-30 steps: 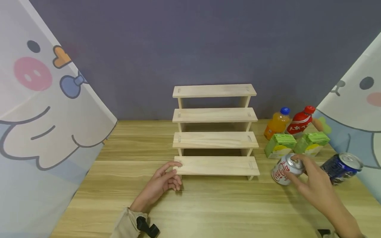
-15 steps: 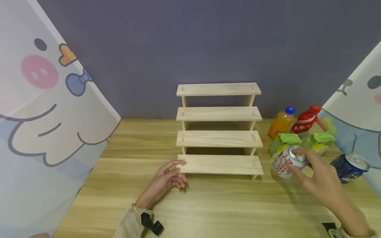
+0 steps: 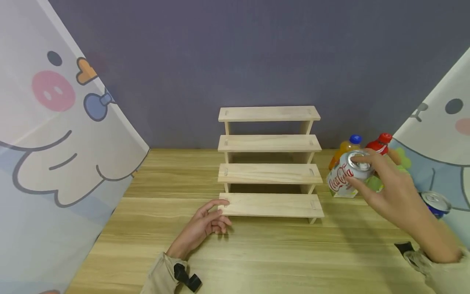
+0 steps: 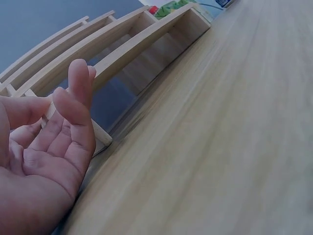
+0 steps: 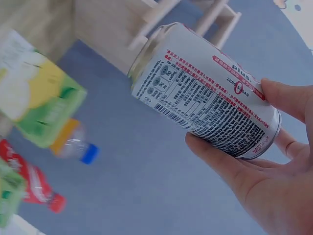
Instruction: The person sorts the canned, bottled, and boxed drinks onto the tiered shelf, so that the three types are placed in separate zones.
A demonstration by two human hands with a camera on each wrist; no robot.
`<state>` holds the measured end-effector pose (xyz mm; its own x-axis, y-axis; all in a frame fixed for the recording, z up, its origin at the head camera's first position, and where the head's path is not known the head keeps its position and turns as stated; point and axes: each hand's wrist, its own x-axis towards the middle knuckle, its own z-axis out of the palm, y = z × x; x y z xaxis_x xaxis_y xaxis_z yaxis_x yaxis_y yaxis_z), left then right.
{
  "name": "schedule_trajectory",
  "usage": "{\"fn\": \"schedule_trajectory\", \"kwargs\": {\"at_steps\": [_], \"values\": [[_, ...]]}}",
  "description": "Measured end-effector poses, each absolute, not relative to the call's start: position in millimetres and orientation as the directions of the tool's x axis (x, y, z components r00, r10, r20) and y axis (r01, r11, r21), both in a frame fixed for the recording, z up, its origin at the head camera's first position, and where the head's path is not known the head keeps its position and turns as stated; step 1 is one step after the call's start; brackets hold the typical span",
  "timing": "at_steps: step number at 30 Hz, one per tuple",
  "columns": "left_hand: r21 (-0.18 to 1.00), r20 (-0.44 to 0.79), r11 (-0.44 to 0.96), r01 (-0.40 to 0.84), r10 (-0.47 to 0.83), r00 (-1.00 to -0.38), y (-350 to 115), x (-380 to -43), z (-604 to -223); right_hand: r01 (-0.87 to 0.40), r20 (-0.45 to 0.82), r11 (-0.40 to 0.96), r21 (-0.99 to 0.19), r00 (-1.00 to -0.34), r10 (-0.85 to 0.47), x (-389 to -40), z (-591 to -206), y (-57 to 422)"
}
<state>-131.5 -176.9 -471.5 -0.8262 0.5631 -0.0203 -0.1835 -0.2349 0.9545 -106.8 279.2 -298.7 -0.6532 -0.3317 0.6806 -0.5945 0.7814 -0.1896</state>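
My right hand (image 3: 394, 190) grips a white and silver Coca-Cola can (image 3: 341, 175) by its upper end, raised and tilted in front of the other drinks. In the right wrist view, small print and "ZERO SUGAR" cover the can's (image 5: 205, 93) side, with fingers and thumb on opposite sides. My left hand (image 3: 200, 228) is at the front left corner of a four-step wooden display shelf (image 3: 271, 204). Its index finger lies on the lowest board, the thumb against the board's edge; the other fingers curl loosely below, as the left wrist view shows.
Right of the shelf, partly behind the can and hand, are an orange drink bottle (image 3: 342, 149), a red-capped bottle (image 3: 380, 143) and green juice cartons (image 5: 46, 110). A dark blue can (image 3: 437, 204) stands far right. A grey wall (image 3: 183, 73) rises behind the wooden table (image 3: 147, 196).
My right hand has lifted the Coca-Cola can off the table, up and slightly left, so it now covers part of the cartons and bottles. My left hand keeps its place on the shelf corner.
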Motion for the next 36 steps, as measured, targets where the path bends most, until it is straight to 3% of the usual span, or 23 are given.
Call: {"fn": "schedule_trajectory", "kwargs": {"at_steps": [4,12,21,36], "values": [[0.956,-0.016,-0.232,-0.177,0.566,-0.825,-177.3,-133.1,-470.0,-0.653,0.701,0.737,-0.171,-0.606,-0.375,-121.9,-276.6,268.2],[0.951,0.015,-0.263,-0.164,0.568,-0.823,-173.2,-133.6,-470.9,-0.671,0.662,0.722,-0.170,-0.620,-0.421,-143.9,-237.4,236.7],[0.950,0.003,-0.260,-0.175,0.564,-0.826,-174.8,-126.1,-478.3,-0.766,0.675,0.615,-0.185,-0.554,-0.487,-178.2,-221.7,200.9],[0.946,0.032,-0.281,-0.161,0.577,-0.816,-176.4,-131.7,-473.6,-0.811,0.698,0.522,-0.265,-0.534,-0.477,-226.4,-194.0,151.4]]}}
